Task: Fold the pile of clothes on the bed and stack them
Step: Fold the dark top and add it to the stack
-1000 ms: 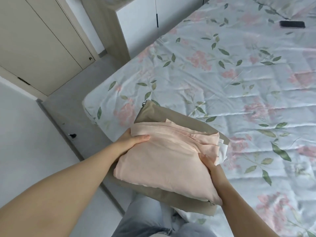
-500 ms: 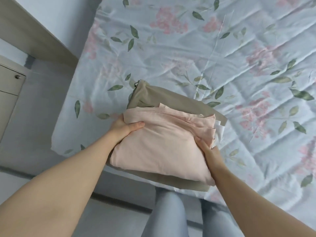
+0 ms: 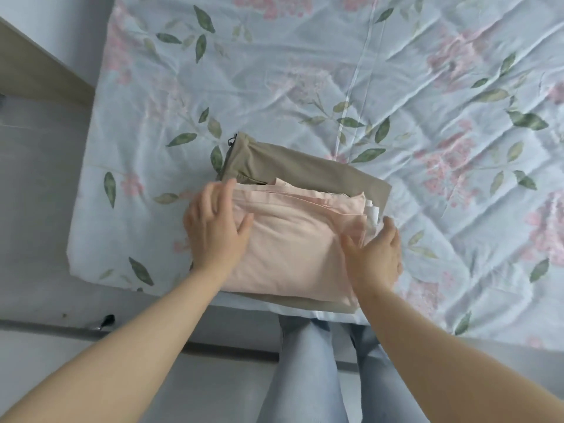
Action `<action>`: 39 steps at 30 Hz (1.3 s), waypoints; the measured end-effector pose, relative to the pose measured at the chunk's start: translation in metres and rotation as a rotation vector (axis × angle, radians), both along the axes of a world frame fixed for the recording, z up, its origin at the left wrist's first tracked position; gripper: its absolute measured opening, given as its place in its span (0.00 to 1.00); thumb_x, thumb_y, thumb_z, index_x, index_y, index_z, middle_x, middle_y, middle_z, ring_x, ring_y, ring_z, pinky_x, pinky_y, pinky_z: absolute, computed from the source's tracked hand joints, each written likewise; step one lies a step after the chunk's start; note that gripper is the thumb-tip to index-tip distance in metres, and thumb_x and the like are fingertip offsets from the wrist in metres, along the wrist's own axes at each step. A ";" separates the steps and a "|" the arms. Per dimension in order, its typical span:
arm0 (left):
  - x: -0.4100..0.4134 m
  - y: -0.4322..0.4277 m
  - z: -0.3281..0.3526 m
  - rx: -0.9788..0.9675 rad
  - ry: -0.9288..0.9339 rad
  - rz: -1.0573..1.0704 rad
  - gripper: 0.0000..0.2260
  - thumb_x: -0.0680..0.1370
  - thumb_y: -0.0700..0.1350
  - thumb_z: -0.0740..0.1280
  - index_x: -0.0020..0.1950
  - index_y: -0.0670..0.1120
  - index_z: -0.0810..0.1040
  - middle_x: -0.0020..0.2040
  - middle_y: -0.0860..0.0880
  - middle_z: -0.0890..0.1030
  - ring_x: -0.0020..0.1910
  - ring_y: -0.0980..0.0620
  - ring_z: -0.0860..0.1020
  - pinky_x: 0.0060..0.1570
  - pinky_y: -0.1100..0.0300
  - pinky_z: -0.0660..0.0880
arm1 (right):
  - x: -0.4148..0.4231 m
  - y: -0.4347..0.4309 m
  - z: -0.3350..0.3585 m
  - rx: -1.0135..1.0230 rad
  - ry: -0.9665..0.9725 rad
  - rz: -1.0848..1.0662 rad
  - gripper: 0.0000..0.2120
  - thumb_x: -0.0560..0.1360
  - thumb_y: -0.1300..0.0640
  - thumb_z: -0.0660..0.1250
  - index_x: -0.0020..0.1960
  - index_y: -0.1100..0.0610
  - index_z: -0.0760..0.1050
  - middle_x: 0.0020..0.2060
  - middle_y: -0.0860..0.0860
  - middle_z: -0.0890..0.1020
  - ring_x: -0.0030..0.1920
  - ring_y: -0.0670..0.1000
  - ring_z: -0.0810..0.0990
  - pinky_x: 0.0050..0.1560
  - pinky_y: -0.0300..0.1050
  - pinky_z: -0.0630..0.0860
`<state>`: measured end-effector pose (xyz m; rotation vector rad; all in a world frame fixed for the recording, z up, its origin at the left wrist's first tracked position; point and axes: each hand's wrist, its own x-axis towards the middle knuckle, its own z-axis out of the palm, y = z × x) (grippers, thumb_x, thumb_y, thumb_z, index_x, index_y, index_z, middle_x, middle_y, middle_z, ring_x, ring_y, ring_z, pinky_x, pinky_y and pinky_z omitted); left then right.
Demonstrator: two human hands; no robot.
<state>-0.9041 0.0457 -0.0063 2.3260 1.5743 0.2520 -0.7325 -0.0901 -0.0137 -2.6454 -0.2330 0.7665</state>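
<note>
Folded pale-pink cloth garment (image 3: pixel 299 245) sits on folded khaki trousers (image 3: pixel 305 169) on the floral-print bed (image 3: pixel 427 87), near its edge; with your open left hand (image 3: pixel 213 230) and open right hand (image 3: pixel 375 254) flanking it, square its sides gently inward.

A bed (image 3: pixel 305 71) dressed in pale blue quilted fabric printed with pink flowers and green leaves; a folded khaki cloth garment (image 3: pixel 293 166) lies near its front edge.

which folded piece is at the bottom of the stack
The khaki garment, flat on the bed; the pink garment lies on it, a white piece peeking out beneath.
</note>
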 end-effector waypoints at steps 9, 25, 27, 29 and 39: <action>-0.033 -0.072 -0.017 -0.108 0.438 -0.515 0.32 0.72 0.66 0.57 0.72 0.53 0.59 0.73 0.47 0.67 0.71 0.39 0.65 0.67 0.37 0.60 | -0.051 -0.048 -0.013 -0.078 -0.001 1.075 0.41 0.76 0.52 0.61 0.75 0.40 0.33 0.73 0.45 0.29 0.76 0.56 0.38 0.74 0.50 0.38; 0.044 -0.112 0.064 0.023 0.310 -0.536 0.29 0.65 0.45 0.77 0.65 0.50 0.76 0.62 0.48 0.79 0.66 0.40 0.73 0.61 0.39 0.68 | 0.028 -0.101 0.041 0.014 -0.038 0.957 0.36 0.74 0.43 0.60 0.76 0.41 0.45 0.77 0.47 0.44 0.77 0.54 0.45 0.73 0.54 0.43; 0.077 -0.131 0.077 0.063 0.276 -0.547 0.27 0.64 0.44 0.77 0.63 0.49 0.78 0.60 0.47 0.80 0.64 0.41 0.75 0.59 0.38 0.70 | 0.054 -0.119 0.056 0.000 -0.100 0.887 0.34 0.75 0.44 0.60 0.76 0.42 0.47 0.77 0.48 0.45 0.77 0.54 0.46 0.74 0.54 0.44; 0.115 -0.152 0.090 0.070 0.275 -0.581 0.25 0.68 0.45 0.74 0.65 0.50 0.76 0.63 0.48 0.77 0.67 0.42 0.72 0.63 0.40 0.67 | 0.083 -0.141 0.072 0.004 -0.161 0.811 0.32 0.76 0.44 0.60 0.75 0.43 0.49 0.77 0.49 0.48 0.77 0.54 0.48 0.74 0.55 0.46; 0.294 -0.291 0.132 0.111 0.353 -0.719 0.26 0.79 0.53 0.56 0.76 0.56 0.53 0.77 0.53 0.54 0.74 0.49 0.54 0.69 0.51 0.50 | 0.243 -0.294 0.128 0.004 -0.247 0.630 0.31 0.77 0.43 0.59 0.76 0.46 0.50 0.77 0.51 0.51 0.76 0.55 0.48 0.73 0.54 0.49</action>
